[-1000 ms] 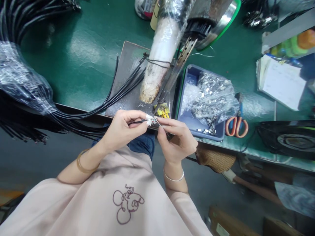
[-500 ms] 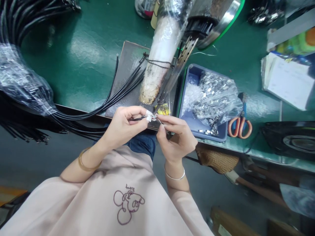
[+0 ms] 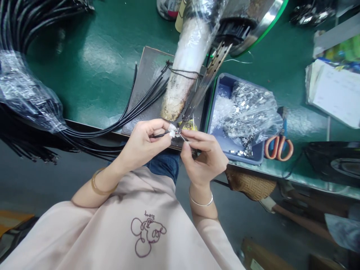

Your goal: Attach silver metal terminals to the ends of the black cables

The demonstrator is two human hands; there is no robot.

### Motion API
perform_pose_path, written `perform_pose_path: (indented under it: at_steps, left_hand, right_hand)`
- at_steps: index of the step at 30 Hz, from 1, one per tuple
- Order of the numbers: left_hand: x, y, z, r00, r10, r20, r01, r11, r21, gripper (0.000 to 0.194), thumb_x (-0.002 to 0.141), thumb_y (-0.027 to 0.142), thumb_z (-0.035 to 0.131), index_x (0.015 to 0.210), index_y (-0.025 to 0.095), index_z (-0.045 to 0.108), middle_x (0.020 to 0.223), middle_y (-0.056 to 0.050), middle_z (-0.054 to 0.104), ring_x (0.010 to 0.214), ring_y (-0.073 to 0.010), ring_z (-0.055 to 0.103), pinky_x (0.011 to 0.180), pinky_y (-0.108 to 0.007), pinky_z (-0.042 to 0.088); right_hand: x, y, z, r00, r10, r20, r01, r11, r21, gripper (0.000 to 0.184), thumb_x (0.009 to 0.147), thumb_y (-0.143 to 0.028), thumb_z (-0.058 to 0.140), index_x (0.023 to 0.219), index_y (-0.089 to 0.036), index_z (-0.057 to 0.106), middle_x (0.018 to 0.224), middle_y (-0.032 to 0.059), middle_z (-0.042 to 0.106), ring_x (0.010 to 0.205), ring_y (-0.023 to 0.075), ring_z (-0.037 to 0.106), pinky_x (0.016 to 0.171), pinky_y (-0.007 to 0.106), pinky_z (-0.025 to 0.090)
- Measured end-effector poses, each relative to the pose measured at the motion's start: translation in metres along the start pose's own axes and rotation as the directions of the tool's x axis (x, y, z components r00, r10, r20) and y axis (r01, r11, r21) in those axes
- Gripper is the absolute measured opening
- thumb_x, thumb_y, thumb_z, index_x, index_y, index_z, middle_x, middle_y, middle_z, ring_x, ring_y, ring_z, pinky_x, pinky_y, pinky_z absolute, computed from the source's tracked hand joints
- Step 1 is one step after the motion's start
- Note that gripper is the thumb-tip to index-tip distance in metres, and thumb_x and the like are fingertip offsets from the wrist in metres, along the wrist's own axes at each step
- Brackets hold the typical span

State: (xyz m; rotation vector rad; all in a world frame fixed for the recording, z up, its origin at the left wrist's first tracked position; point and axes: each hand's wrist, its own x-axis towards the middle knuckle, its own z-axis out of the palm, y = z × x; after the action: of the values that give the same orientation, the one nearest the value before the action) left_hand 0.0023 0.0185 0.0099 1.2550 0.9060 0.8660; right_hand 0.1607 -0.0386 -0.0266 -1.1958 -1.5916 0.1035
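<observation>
My left hand (image 3: 144, 142), with white coverings on its thumb and forefinger tips, pinches the end of a black cable (image 3: 159, 135). A small shiny metal part (image 3: 177, 133) sits at that end, its details too small to make out. My right hand (image 3: 205, 155) pinches a thin solder wire (image 3: 182, 137) between thumb and fingers, its tip at the metal part. Just above, the soldering iron (image 3: 197, 99) points down, its tip close to the part; whether they touch I cannot tell. A white plastic-wrapped tube (image 3: 181, 71) lies beside the iron.
At right, a blue tray (image 3: 257, 160) holds a plastic bag (image 3: 250, 108) of small metal pieces. Orange-handled scissors (image 3: 279, 147) lie beyond it. Bundled black cables (image 3: 30, 90) lie left, some crossing the grey board (image 3: 146, 75). Papers (image 3: 334, 90) sit far right.
The whole view has shifted slightly, so bench objects appear a little further right. The cable end now sits nearer the iron tip. Both hands keep their grip.
</observation>
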Motion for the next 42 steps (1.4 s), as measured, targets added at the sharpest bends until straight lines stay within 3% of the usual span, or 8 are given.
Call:
perform_pose_path:
  at_steps: [17, 23, 42]
  left_hand:
    - [-0.0019, -0.0023, -0.001, 0.999, 0.051, -0.013, -0.051, 0.999, 0.002, 0.006, 0.079, 0.017, 0.066, 0.074, 0.014, 0.065, 0.054, 0.011, 0.029, 0.047, -0.0033, 0.016, 0.041, -0.018, 0.012]
    - [-0.005, -0.0034, -0.0051, 0.998, 0.057, 0.002, -0.057, 0.996, 0.07, 0.01, 0.08, 0.017, 0.065, 0.075, 0.011, 0.072, 0.055, 0.007, 0.04, 0.048, -0.0034, 0.023, 0.041, -0.017, 0.015]
    - [-0.0067, 0.0, -0.0017, 0.984, 0.17, -0.056, -0.159, 0.974, 0.163, 0.014, 0.08, 0.015, 0.065, 0.078, 0.01, 0.078, 0.054, 0.006, 0.048, 0.047, -0.0032, 0.025, 0.04, -0.017, 0.019]
  right_hand:
    - [0.0087, -0.0084, -0.0048, 1.0, -0.028, 0.013, 0.028, 0.998, -0.06, 0.021, 0.086, -0.005, 0.072, 0.09, -0.024, 0.063, 0.103, 0.0027, 0.081, 0.089, 0.0181, 0.08, 0.076, 0.031, 0.068]
    - [0.006, -0.0077, -0.0061, 0.998, -0.03, 0.056, 0.031, 0.999, -0.026, 0.022, 0.086, -0.004, 0.071, 0.088, -0.023, 0.06, 0.103, 0.0041, 0.081, 0.088, 0.0163, 0.079, 0.077, 0.028, 0.068]
    - [0.0096, -0.0092, -0.0034, 0.999, -0.036, 0.016, 0.038, 0.994, -0.101, 0.02, 0.087, -0.005, 0.073, 0.091, -0.023, 0.064, 0.1, 0.003, 0.081, 0.091, 0.017, 0.079, 0.079, 0.031, 0.066]
